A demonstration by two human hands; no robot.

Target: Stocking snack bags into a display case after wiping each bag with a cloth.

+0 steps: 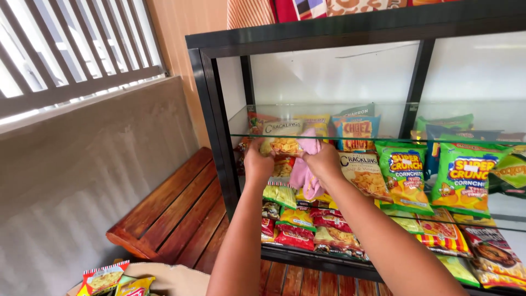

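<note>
**Ana:** Down at seven o'clock, what's in that open box?

**Ben:** A few snack packets lie in it, not shelved. Just right of it, a wooden bench runs along the wall.

**Ana:** And the hands?

**Ben:** Both are up near the centre, inside the black display cabinet, below the glass shelf. The left hand is closed around the lower edge of a chip bag, fingers curled over it. The right hand, touching that bag's right side, is clenched on a pink cloth whose loose end hangs down.

**Ana:** So where's the bag, exactly?

**Ben:** Upright at the front left of the middle level, at about eleven o'clock from the cloth.

**Ana:** How far along does it look?

**Ben:** Well along, I'd judge. Toward three o'clock, green corn-chip bags already stand in a row, and the bottom shelf at five o'clock is packed with red packets. What's left looks like the box's few packets.
</note>
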